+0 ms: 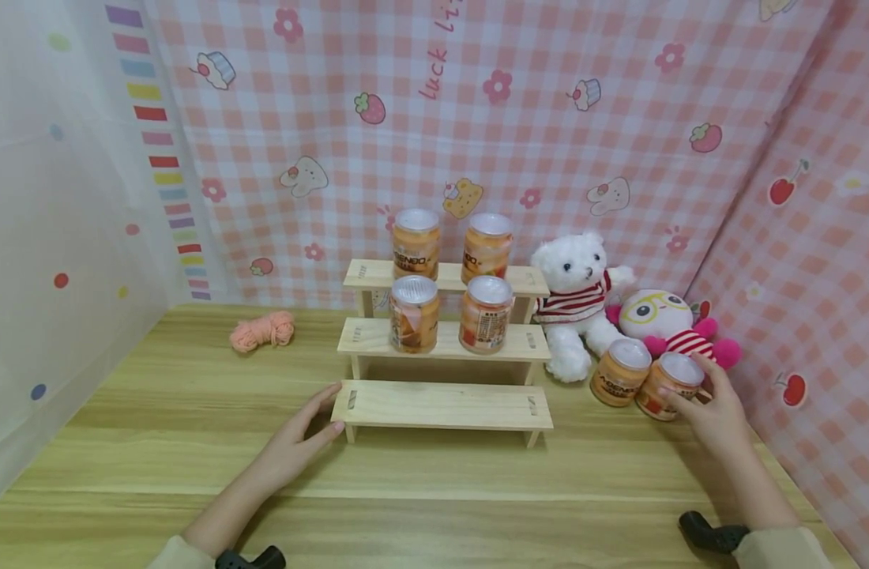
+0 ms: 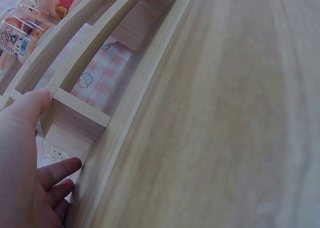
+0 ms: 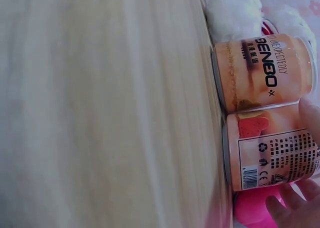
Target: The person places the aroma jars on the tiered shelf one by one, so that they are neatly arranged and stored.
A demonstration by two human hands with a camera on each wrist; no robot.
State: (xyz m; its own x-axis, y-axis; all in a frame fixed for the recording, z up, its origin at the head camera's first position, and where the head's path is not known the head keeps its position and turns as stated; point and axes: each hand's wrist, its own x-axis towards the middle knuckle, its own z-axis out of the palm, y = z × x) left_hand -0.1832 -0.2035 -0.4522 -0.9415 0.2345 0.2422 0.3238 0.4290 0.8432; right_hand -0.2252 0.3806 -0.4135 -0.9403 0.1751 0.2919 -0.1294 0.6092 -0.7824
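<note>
A three-step wooden stand holds two orange cans with clear lids on its top step, including a can at left, and two on its middle step, including a can at right. My left hand touches the left end of the bottom step, thumb at the front corner and the other fingers reaching along the side. On the right, my right hand holds an orange can between thumb and fingers. A second can stands right against it on the table.
A white teddy bear in a striped shirt sits right of the stand. Behind the two right-hand cans lies a plush toy with yellow glasses and pink limbs. A skein of pink yarn rests on the wooden table at left.
</note>
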